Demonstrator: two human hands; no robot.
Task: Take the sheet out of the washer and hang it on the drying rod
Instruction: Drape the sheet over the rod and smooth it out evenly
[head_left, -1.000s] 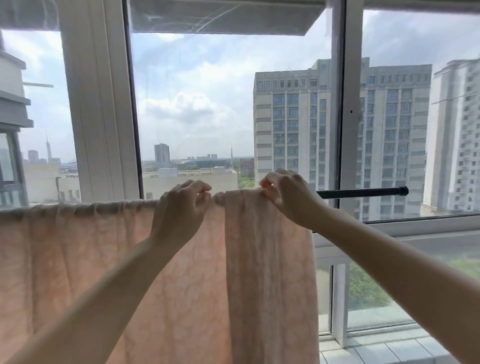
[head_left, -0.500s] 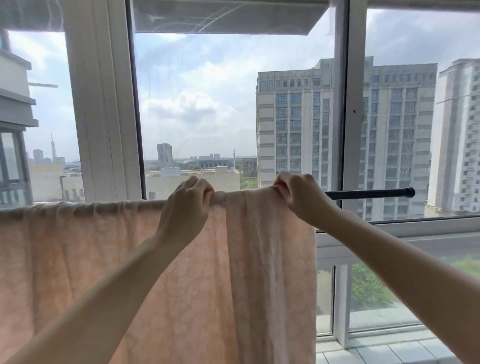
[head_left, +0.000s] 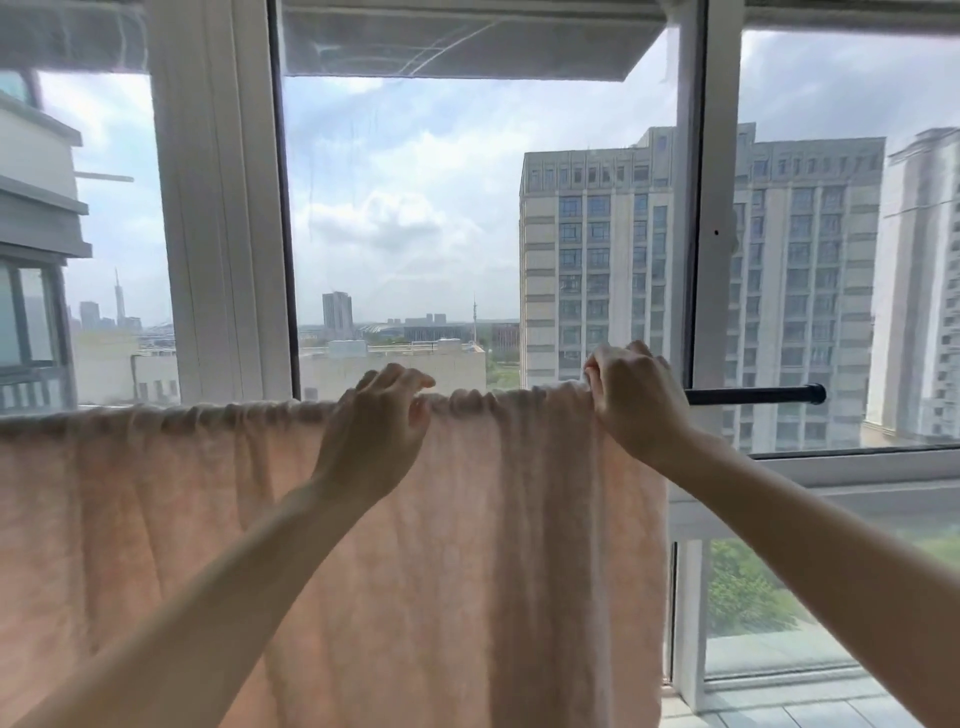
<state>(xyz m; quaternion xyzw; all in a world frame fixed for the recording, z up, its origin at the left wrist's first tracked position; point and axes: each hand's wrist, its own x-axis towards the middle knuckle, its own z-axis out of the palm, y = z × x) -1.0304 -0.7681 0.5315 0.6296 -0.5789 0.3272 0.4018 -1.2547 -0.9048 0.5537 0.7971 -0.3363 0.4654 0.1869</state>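
I see the pink sheet (head_left: 467, 545) draped over the rod (head_left: 753, 396), my right hand (head_left: 631, 405) pinching its top edge and my left hand (head_left: 376, 431) resting loose-fingered there, to spread it flat for drying.

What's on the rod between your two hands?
Bunched folds of the pink sheet, draped over the rod, fill the gap between left hand and right hand, seen in the head view.
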